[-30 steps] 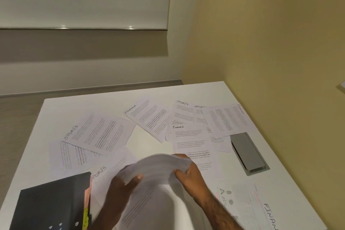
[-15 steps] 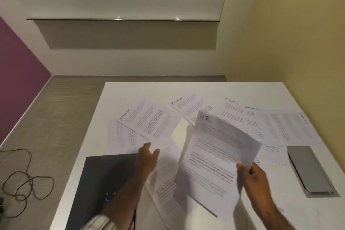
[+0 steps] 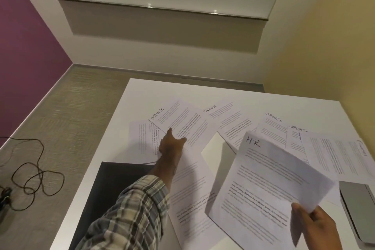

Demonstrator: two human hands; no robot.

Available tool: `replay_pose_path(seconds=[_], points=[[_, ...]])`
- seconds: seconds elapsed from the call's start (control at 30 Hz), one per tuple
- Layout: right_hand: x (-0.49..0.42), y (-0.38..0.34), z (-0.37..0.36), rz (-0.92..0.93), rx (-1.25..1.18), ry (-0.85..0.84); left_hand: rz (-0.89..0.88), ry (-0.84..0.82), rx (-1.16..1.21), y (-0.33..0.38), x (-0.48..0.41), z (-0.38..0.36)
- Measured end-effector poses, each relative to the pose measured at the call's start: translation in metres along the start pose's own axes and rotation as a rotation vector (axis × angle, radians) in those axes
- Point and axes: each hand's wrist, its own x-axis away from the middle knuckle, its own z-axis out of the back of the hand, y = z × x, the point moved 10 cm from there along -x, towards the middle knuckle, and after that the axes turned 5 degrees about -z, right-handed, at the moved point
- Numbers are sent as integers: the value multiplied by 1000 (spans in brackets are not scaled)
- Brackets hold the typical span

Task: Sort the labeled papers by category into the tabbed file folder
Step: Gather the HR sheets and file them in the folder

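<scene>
Right hand (image 3: 316,223) pinches the white printed HR sheet (image 3: 269,184) by its near corner; left hand (image 3: 170,148), fingers straight, touches the white SPORTS sheet (image 3: 182,124).

L sleeve (image 3: 129,213): long, woven plaid, cream/grey ground w/ dark & yellowish stripes, ends at wrist. L hand (image 3: 169,148), R hand (image 3: 316,227): bare.

Handwritten — HR sheet (image 3: 269,178), SPORTS sheet (image 3: 183,123), FINANCE sheet (image 3: 233,122)

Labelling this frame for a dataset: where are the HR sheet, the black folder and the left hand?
HR sheet (image 3: 263,184), head view, middle of the printed page.
black folder (image 3: 108,199), head view, bare dark cover.
left hand (image 3: 170,148), head view, back of the hand.
</scene>
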Motion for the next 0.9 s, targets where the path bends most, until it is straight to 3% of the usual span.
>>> replay_pose_path(seconds=[0.1,0.23,0.33,0.4,0.6,0.9], points=[[-4,4,-3,3,-1,-5,-19,-66,115,9,-6,-17],[-6,8,-3,-10,-32,-9,-179,-270,-385,28,1,-56],[-8,10,-3,-7,-34,-11,-330,-388,-496,41,17,-83],[-10,13,-3,-14,-38,-9,-374,-382,-570,40,20,-87],[-12,26,-5,-53,-73,-11,-178,-134,-781,-25,3,5],[0,16,-24,-34,-36,-38,118,-52,-834,-74,-1,68]])
